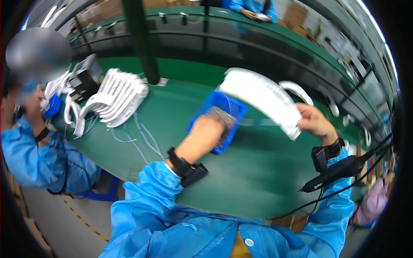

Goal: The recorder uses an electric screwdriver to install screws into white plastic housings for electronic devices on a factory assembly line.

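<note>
The left hand (206, 131) reaches into the blue bin (218, 116) of small metal parts near the middle of the green bench (258, 180); its fingers are hidden, so whether they are closed on anything I cannot tell. The right hand (314, 122) pinches one end of a curved white panel (262, 99), held above the bench. Picking one part cleanly probably calls for fingertip feel, with the panel kept steady. Motion blurs the panel; the bin's contents are indistinct.

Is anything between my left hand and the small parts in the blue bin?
Nothing visible. The left hand is already over the blue bin, reaching into the grey small parts. The right hand holds the curved white piece up and off to the right, apart from the bin.
</note>
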A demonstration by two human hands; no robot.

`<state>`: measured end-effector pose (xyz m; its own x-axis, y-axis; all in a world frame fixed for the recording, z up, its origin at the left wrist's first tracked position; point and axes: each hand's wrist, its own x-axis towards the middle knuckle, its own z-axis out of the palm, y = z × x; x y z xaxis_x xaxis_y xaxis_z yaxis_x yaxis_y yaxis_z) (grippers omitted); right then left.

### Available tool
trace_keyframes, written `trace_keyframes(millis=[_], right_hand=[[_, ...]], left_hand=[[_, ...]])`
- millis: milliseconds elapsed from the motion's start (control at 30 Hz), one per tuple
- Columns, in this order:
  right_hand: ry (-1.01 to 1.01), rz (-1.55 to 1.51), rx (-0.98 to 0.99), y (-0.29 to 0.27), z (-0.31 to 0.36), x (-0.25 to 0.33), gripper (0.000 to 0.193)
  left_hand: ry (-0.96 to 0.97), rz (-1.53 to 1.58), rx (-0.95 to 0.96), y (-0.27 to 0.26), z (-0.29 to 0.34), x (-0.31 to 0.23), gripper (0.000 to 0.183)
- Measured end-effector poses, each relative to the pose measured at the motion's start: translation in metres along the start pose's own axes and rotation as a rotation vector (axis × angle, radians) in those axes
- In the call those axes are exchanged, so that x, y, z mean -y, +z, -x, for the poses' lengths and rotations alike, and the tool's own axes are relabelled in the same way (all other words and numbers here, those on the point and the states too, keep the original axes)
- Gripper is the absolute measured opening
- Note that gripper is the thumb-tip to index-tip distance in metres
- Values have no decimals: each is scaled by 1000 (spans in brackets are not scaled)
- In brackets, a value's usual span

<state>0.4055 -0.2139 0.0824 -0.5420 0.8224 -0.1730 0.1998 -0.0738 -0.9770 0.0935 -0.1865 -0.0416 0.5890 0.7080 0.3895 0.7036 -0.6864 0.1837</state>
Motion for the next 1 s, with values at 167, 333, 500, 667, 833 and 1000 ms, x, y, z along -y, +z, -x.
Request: trace_keyframes(millis=[167, 333, 500, 667, 833, 1000], right_hand=[[226, -17, 357, 60, 55, -58, 41], [149, 334, 329, 90, 66, -93, 41], [-29, 478, 119, 82, 75, -106, 42], [-80, 1031, -994, -69, 141, -117, 40], [832, 1371, -1502, -204, 242, -177, 49], [962, 1159, -1219, -222, 251, -188, 53]], left_hand=[[44, 53, -92, -1, -8, 2, 8], [-18, 109, -50, -15, -8, -7, 10], [52, 173, -220, -42, -5, -22, 7], [23, 271, -293, -64, 37, -70, 5], [-73, 416, -153, -32, 54, -102, 3], [-209, 515, 82, -16, 59, -116, 6]])
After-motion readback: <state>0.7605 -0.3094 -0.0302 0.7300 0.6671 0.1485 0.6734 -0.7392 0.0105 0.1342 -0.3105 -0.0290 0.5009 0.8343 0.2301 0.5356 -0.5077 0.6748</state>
